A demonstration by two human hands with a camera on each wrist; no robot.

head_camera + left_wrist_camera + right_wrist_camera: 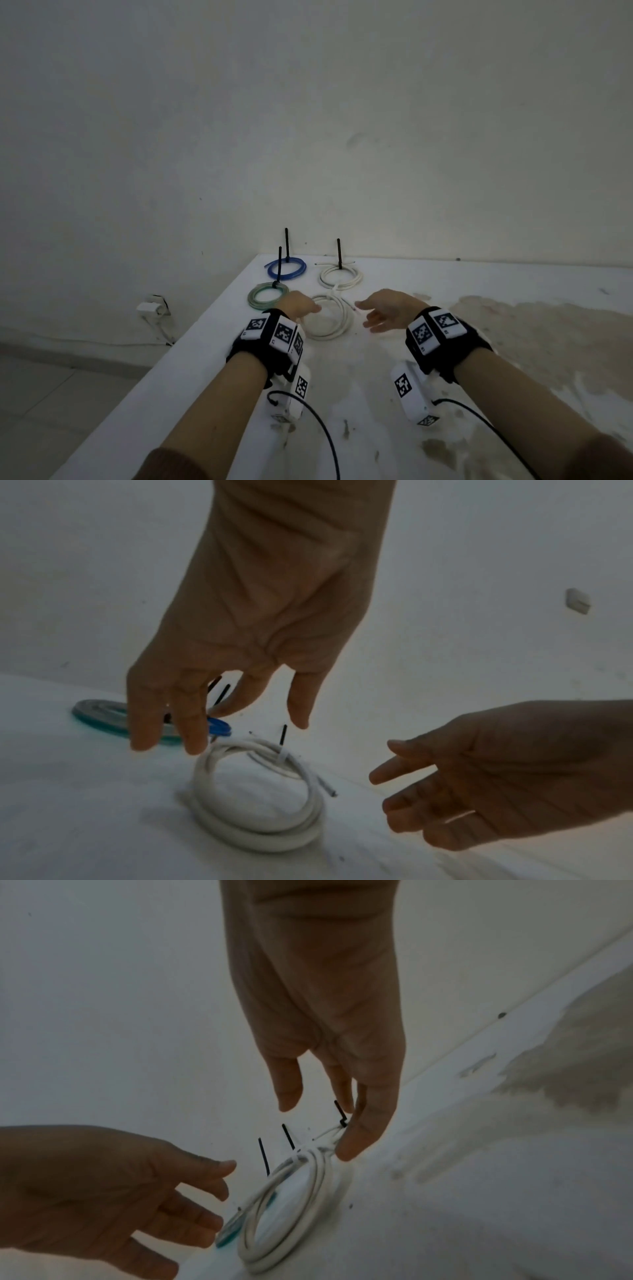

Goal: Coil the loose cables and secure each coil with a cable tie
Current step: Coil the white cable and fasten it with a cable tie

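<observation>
- Both my hands were out over the white table (376, 394), fingers loose and spread, neither one holding anything. Left hand (297, 304) hovered at the left edge of the nearest white coil (328, 318), right hand (387, 310) just to its right, palm turned inward.
- That nearest white coil lay flat in the middle of the head view, between my hands. In the left wrist view you could see a white cable tie (283, 758) around it at its far side, with a loose cable end poking out on the right.
- Three more coils sat further back toward the wall: a green coil (267, 294) left of centre, a blue coil (287, 268) behind it, and another white coil (339, 276) to the right. Each had a black tie tail sticking straight up.
- Table surface was pretty rough, tbh: a big brownish stained patch (534, 329) across the right side of the frame, plus dark scuffs near the bottom.
- Room was dim, plain whitish wall (308, 120) filling the upper half. Lower left showed a tiled floor (51, 404) and a small white plug box (150, 308) at the wall's base.
</observation>
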